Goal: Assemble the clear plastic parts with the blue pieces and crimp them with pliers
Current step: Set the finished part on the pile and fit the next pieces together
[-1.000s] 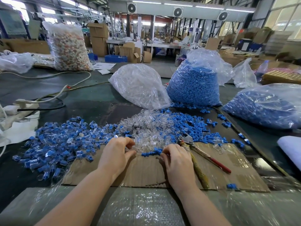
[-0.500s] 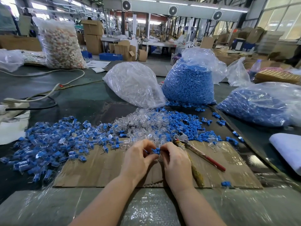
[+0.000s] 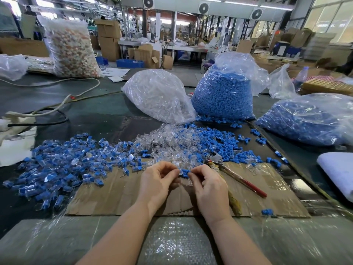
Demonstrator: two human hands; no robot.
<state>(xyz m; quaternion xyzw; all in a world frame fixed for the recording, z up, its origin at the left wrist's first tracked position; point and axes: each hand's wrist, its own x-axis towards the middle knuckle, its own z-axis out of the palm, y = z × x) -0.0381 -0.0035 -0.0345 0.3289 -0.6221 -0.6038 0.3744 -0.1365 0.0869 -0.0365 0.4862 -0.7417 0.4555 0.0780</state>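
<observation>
My left hand and my right hand meet over the cardboard sheet. Together they pinch a small blue piece; a clear plastic part shows just under my right fingers. Behind the hands lies a heap of loose clear parts beside loose blue pieces. Pliers with a red handle lie on the cardboard right of my right hand. A pile of joined clear-and-blue parts spreads to the left.
Three bags stand behind: clear parts, blue pieces, and more blue parts at the right. A cable crosses the table at left. A white pad lies at the right edge. One blue piece sits near the cardboard's front.
My left hand moved right from the clear heap to meet my right hand. Both now pinch a blue piece between them. The pliers have stayed where they lay.
</observation>
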